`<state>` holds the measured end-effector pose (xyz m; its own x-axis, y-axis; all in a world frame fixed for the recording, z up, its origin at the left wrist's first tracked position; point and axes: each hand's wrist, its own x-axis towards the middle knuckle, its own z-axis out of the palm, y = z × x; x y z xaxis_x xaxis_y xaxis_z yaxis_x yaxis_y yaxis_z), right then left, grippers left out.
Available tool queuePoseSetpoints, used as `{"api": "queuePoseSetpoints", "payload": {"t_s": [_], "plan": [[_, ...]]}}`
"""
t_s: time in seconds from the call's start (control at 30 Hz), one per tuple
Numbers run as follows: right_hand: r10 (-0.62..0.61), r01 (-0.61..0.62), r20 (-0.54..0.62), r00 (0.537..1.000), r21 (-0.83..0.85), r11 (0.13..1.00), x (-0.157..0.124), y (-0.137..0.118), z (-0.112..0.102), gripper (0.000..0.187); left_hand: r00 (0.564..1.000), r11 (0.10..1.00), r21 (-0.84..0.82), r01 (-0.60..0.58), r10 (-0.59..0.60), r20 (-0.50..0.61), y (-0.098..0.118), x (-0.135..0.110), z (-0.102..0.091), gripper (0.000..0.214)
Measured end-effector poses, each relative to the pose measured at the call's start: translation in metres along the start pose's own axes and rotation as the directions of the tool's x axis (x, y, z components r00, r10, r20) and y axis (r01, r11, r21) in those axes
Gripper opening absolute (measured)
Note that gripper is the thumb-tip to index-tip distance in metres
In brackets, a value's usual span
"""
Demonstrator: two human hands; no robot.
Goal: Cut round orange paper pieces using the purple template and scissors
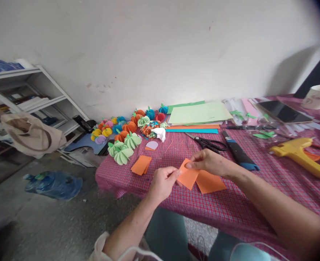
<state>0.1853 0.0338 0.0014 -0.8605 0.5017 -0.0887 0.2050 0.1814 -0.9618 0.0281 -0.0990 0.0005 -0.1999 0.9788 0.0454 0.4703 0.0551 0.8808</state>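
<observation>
Tablecloth in red check is spread beside a scuffed white wall, and it's pretty packed. A small orange paper is pinched by both the left hand and right hand near the front edge, more orange paper lying just beside it. Paper pumpkins are crowded at the left end; scissors and a yellow glue gun are laid rightward. Shelves can be seen off left, above grey floor.

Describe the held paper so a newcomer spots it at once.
Start at the red checked tablecloth; near its front edge are the left hand and right hand. Between them is the orange paper, held in both, unlike the orange pieces lying nearby.
</observation>
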Motion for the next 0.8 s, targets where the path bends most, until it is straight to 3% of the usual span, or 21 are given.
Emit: {"api": "queuePoseSetpoints", "payload": {"t_s": [0.23,0.37,0.47,0.6,0.7,0.8], "plan": [[-0.018,0.018,0.034,0.999,0.000,1.000,-0.002,-0.006,-0.007,0.029,0.992,0.999,0.037,0.016,-0.011,-0.129,-0.014,-0.004,-0.017,0.034],[-0.004,-0.005,-0.112,0.994,-0.080,0.997,0.000,-0.003,-0.012,0.029,0.948,0.995,0.046,0.083,-0.065,-0.311,-0.027,-0.004,-0.055,0.030],[-0.015,-0.007,-0.117,0.993,-0.189,0.982,0.003,0.003,-0.014,0.029,0.926,0.987,-0.021,0.161,-0.158,-0.343,-0.041,0.001,-0.089,0.031],[-0.012,-0.030,-0.138,0.990,-0.300,0.953,0.006,0.010,-0.013,0.029,0.895,0.988,-0.017,0.155,-0.147,-0.421,-0.062,0.011,-0.114,0.033],[0.007,-0.066,-0.167,0.986,-0.345,0.936,0.008,0.012,-0.013,0.029,0.860,0.957,0.181,0.228,-0.111,-0.498,-0.075,0.013,-0.117,0.033],[0.016,-0.087,-0.187,0.982,-0.380,0.921,0.007,0.012,-0.014,0.027,0.856,0.801,0.495,0.335,-0.039,-0.516,-0.079,0.008,-0.116,0.031]]}}
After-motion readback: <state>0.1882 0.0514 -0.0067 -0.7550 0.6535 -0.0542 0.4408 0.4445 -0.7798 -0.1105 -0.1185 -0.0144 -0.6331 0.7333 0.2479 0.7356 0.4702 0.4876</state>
